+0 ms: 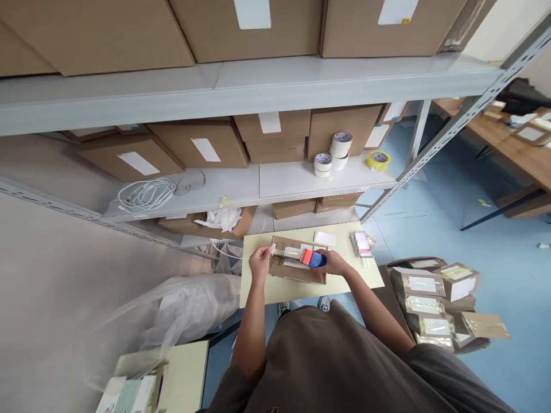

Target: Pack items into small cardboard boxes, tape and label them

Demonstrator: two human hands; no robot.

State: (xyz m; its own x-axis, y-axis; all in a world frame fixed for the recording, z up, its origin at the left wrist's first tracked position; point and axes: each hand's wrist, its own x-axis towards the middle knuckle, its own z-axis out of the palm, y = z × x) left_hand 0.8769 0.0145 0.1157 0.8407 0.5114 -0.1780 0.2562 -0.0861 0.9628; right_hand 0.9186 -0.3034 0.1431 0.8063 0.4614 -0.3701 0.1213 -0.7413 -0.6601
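A brown cardboard box (pixel 301 274) lies on the pale yellow table (pixel 344 281) in front of me, with white labels and handwriting on its top. My right hand (pixel 333 263) grips a blue and red tape dispenser (pixel 314 258) above the box's right part. A strip of clear tape (pixel 284 252) stretches from the dispenser leftward over the box. At the box's left edge, my left hand (pixel 260 264) pinches the strip's end between thumb and fingers. Whether the strip touches the cardboard along its length, I cannot tell.
A grey metal shelf (pixel 241 86) with cartons rises ahead. It bears white tape rolls (pixel 340 144), a yellow tape roll (pixel 378 160) and a coiled white cable (pixel 146 195). Packed boxes (pixel 424 304) fill a large carton at right. A plastic bag (pixel 189 304) bulges at left.
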